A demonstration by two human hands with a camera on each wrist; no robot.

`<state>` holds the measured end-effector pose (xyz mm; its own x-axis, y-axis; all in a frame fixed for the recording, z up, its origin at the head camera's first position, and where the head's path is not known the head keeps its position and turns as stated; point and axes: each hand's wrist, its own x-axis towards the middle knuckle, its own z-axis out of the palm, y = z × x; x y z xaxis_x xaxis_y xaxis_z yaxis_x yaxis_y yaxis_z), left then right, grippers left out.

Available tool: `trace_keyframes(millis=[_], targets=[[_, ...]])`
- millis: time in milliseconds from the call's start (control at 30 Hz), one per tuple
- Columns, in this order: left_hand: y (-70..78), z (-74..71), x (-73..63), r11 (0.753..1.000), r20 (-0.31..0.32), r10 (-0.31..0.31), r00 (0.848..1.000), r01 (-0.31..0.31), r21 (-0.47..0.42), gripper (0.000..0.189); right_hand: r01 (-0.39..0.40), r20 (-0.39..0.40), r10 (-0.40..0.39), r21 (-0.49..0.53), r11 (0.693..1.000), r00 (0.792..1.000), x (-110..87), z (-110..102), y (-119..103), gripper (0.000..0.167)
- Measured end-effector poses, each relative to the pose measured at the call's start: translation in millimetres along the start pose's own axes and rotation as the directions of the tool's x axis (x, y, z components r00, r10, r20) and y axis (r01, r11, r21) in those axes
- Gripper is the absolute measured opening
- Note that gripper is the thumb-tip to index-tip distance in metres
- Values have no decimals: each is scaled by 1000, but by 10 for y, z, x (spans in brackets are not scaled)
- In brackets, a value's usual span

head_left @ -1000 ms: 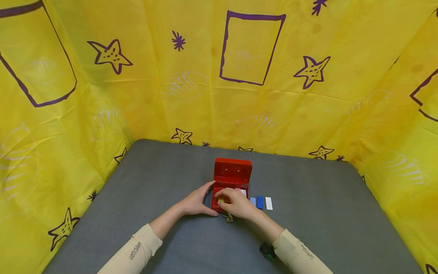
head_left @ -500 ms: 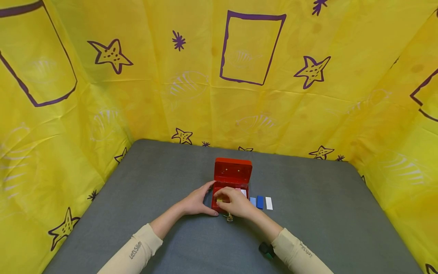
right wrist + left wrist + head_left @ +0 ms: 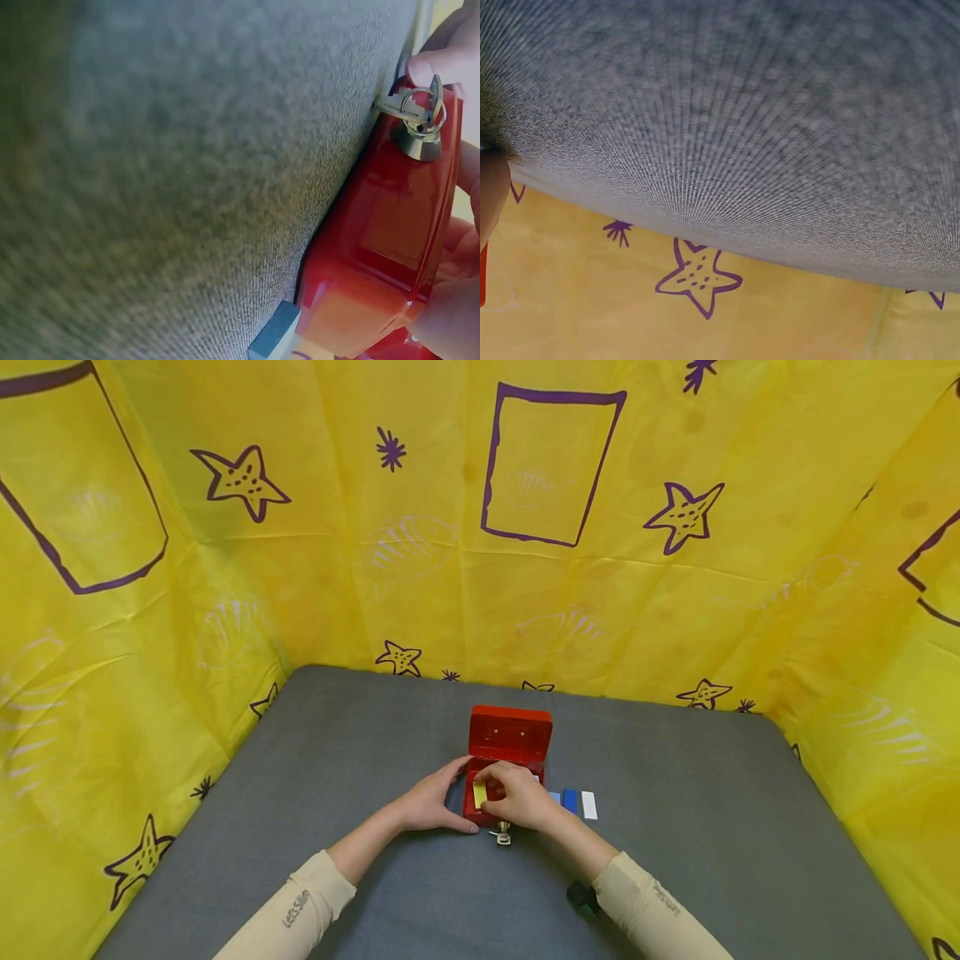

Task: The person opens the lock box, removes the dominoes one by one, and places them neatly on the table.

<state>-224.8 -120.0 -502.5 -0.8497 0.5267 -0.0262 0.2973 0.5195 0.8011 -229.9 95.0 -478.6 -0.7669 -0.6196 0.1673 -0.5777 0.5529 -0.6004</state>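
1. Since the earlier frame, the right hand (image 3: 519,795) has been shifted slightly rightward over the red box (image 3: 375,217), and more of the yellow block (image 3: 479,796) is exposed.
2. Yellow block: lain lengthwise inside the box, along its left wall.
3. Right hand: fingers bent, a gap left between forefinger and thumb, both tips placed near the yellow block. Whether the block is gripped cannot be told.
4. Left hand (image 3: 431,802): thumb and fingers spread wide, rested against the left end of the box, the thumb set at the front corner and the fingers towards the rear.
5. Lid (image 3: 512,733) is raised at the back. Keys (image 3: 429,105) on a ring are hung from the lock (image 3: 418,144) on the front wall.
6. On the grey desk (image 3: 375,718), right of the box, a light blue block (image 3: 556,797), partly covered by the right hand, a dark blue block (image 3: 570,801) and a white block (image 3: 589,806) are set side by side.
7. Cream sleeves (image 3: 292,902) are worn; the desk is backed by a yellow cloth (image 3: 315,602) printed with purple starfish.
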Motion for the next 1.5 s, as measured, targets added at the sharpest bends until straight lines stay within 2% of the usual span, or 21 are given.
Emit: trace_keyframes(millis=[433,567,1233,1500], targets=[[1,3,5,1000,1,-8,1000,8,6,104,7,54,-2,-93,996,999,75,25,47,43],[-2,-1,15,1000,7,-10,1000,10,8,105,-6,71,12,-88,996,997,84,12,32,42],[-14,9,20,1000,15,-23,1000,23,12,105,18,73,-11,-96,995,997,88,23,75,40],[-17,15,17,1000,6,-19,1000,19,22,106,-30,80,36,-70,997,996,55,-22,58,42]])
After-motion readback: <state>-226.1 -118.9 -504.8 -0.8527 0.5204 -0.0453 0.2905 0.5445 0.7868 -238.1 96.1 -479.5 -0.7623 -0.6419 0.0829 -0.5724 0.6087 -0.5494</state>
